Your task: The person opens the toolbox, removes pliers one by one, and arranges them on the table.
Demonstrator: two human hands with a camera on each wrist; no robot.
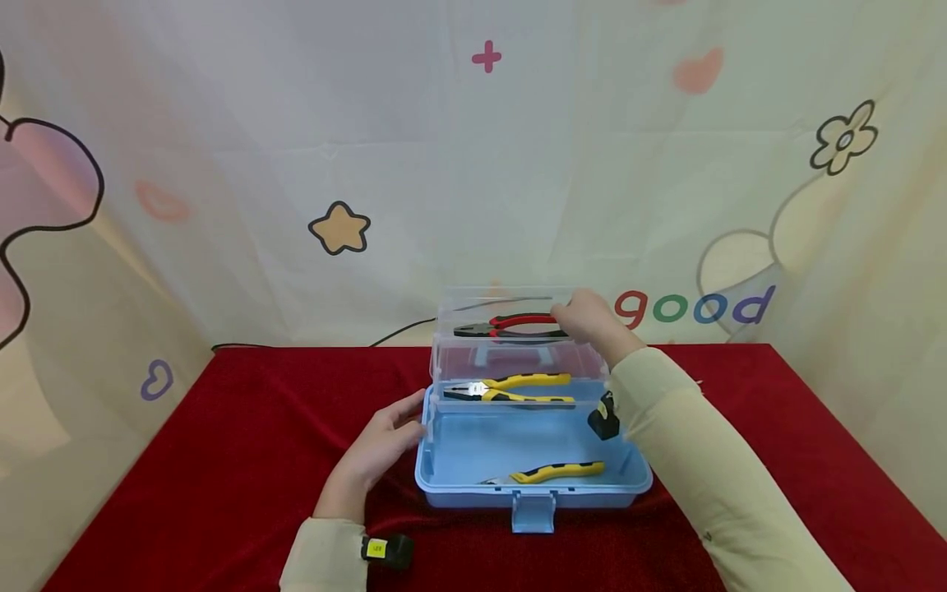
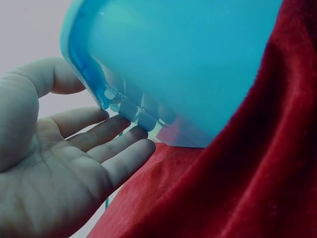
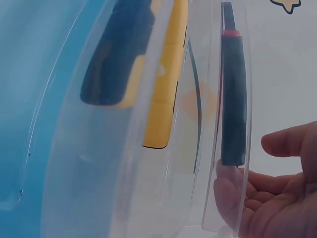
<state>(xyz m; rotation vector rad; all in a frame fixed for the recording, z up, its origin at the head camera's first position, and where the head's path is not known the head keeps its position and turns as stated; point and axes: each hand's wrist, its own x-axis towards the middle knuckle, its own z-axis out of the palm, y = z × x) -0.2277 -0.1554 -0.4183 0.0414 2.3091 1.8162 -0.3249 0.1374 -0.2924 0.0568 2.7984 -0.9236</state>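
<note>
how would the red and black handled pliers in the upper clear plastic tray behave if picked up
The red-and-black-handled metal pliers will probably feel stiff and heavy for their size, given the solid dark metal head. They seem unlikely to roll, since the two handles spread apart. The handles look sleeved, so they may not be very slippery.

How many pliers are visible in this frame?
3: red-handled pliers in the upper tray, yellow-handled pliers in the lower tray, and partly hidden yellow pliers inside the blue box. More could be hidden.
</note>
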